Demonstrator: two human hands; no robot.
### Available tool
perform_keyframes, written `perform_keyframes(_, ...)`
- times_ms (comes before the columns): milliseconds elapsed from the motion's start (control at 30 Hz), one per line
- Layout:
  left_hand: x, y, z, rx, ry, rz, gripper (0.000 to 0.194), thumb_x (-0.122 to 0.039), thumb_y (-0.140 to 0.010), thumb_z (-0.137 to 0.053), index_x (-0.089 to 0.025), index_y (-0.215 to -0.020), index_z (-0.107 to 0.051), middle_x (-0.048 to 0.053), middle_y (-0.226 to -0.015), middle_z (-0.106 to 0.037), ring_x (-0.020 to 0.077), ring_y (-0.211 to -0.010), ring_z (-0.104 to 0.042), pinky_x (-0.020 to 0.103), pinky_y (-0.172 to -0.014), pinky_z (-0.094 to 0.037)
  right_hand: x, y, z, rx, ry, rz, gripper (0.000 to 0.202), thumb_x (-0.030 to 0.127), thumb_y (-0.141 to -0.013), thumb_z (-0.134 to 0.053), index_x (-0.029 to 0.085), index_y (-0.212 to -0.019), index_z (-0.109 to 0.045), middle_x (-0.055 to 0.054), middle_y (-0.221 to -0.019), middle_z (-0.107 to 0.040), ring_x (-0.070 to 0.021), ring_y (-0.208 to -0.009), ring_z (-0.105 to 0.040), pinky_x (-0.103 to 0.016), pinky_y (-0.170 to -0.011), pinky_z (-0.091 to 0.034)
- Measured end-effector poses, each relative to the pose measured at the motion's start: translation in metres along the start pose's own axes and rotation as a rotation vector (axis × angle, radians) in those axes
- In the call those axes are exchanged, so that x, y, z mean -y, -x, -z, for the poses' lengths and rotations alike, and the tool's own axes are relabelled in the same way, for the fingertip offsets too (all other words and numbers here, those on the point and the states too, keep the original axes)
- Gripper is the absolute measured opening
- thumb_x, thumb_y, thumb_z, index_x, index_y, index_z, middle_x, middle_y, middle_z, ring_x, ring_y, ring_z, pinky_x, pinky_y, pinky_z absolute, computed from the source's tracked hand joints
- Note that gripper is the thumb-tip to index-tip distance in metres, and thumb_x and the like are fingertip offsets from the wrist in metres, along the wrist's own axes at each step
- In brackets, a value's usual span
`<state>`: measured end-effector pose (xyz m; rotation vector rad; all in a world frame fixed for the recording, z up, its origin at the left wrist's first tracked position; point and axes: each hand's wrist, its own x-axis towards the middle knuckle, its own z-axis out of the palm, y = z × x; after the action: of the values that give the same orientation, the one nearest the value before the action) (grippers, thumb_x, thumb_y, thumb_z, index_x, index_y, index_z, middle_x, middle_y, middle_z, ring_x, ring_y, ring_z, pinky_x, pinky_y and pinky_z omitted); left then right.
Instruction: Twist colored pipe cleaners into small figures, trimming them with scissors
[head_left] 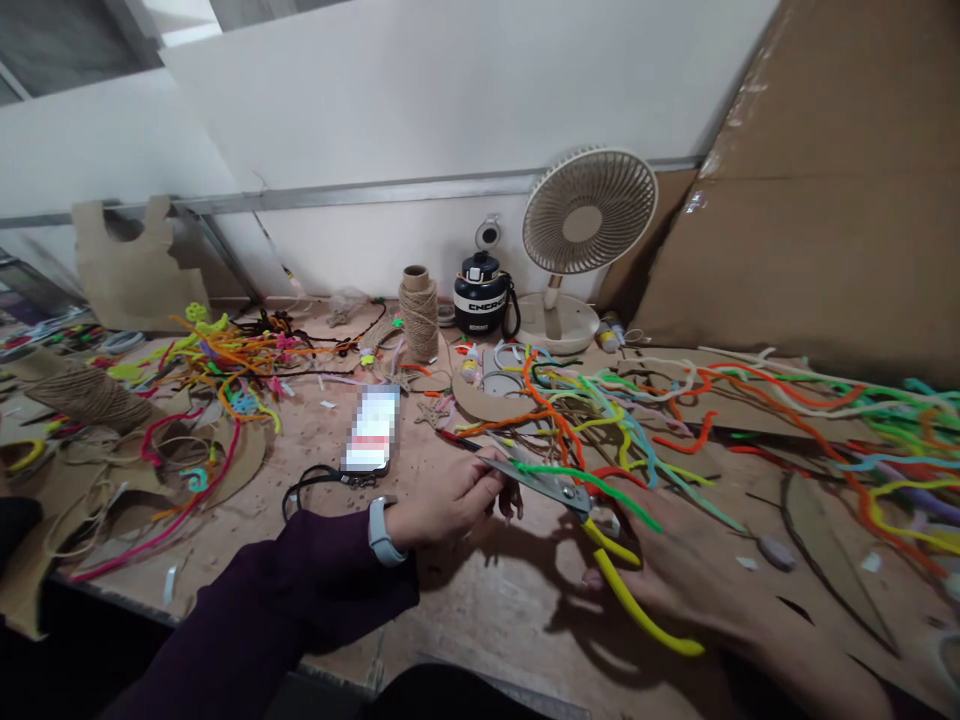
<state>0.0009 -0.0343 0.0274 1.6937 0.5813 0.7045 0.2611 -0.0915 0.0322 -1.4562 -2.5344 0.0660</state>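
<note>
My left hand (pixel 454 495), with a pale watch on its wrist, is closed in a pinch at the near end of a green pipe cleaner (pixel 607 490). The fingertips are partly hidden behind the blade. In my right hand (pixel 667 560) is a pair of scissors (pixel 551 485) with yellow handles, its blades pointing left towards the left fingers. The green pipe cleaner crosses over the blades and trails off to the right. Whether the blades touch the fingers or are fully closed, I cannot tell.
Many coloured pipe cleaners (pixel 622 400) spread over the table's right side, with another heap (pixel 217 350) at left. A phone (pixel 371 430), a twine spool (pixel 418 315), a dark bottle (pixel 480 300) and a fan (pixel 589 215) stand or lie beyond my hands. Cardboard (pixel 817 200) leans at right.
</note>
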Motion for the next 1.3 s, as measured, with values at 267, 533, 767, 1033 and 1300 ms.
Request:
perform_keyframes(267, 0.005, 0.003, -0.002, -0.008, -0.026, -0.021, 0.041, -0.045, -0.098, -0.031, -0.014, -0.092, -0.059, 0.007, -0.084, -0.060, 0.0132, -0.071, -0.052, 0.027, -0.068, -0.046, 0.001, 0.002, -0.006, 0.005, 0.094, -0.002, 0.041, 0.053, -0.082, -0.052, 0.016, -0.098, -0.060, -0.014, -0.084, -0.069, -0.0276, -0.071, -0.065, -0.035, -0.061, -0.046)
perform_keyframes(533, 0.008, 0.001, -0.005, -0.030, -0.056, 0.072, 0.049, -0.051, -0.096, -0.033, -0.014, -0.085, -0.063, 0.006, -0.076, -0.060, 0.0149, -0.069, -0.054, 0.028, -0.068, -0.047, 0.003, 0.004, -0.009, 0.074, 0.147, -0.037, 0.028, 0.048, -0.086, -0.046, 0.020, -0.085, -0.052, -0.007, -0.062, -0.063, -0.0257, -0.055, -0.062, -0.031, -0.050, -0.035)
perform_keyframes(767, 0.027, 0.001, -0.004, -0.068, -0.049, 0.091, 0.040, -0.046, -0.096, -0.036, -0.015, -0.089, -0.061, 0.006, -0.082, -0.061, 0.0150, -0.074, -0.055, 0.028, -0.070, -0.048, 0.006, 0.003, -0.010, 0.155, 0.169, -0.061, 0.035, 0.052, -0.089, -0.040, 0.020, -0.087, -0.052, -0.007, -0.061, -0.066, -0.0263, -0.054, -0.064, -0.030, -0.049, -0.030)
perform_keyframes(1033, 0.024, -0.001, -0.005, -0.066, 0.102, 0.204, 0.043, -0.059, -0.090, -0.042, -0.017, -0.086, -0.050, 0.005, -0.079, -0.062, 0.0122, -0.066, -0.055, 0.025, -0.061, -0.045, 0.010, 0.002, -0.009, 0.155, 0.148, -0.106, 0.035, 0.047, -0.092, -0.036, 0.018, -0.086, -0.055, -0.007, -0.054, -0.065, -0.0250, -0.051, -0.063, -0.029, -0.048, -0.027)
perform_keyframes(1300, 0.018, 0.004, -0.007, 0.004, 0.044, 0.142, 0.038, -0.053, -0.094, -0.039, -0.017, -0.088, -0.049, 0.004, -0.082, -0.059, 0.0123, -0.072, -0.056, 0.027, -0.068, -0.046, -0.037, 0.000, 0.006, -0.058, 0.364, -0.487, 0.045, 0.052, -0.087, -0.042, 0.014, -0.102, -0.060, -0.015, -0.076, -0.070, -0.0270, -0.060, -0.062, -0.029, -0.049, -0.028)
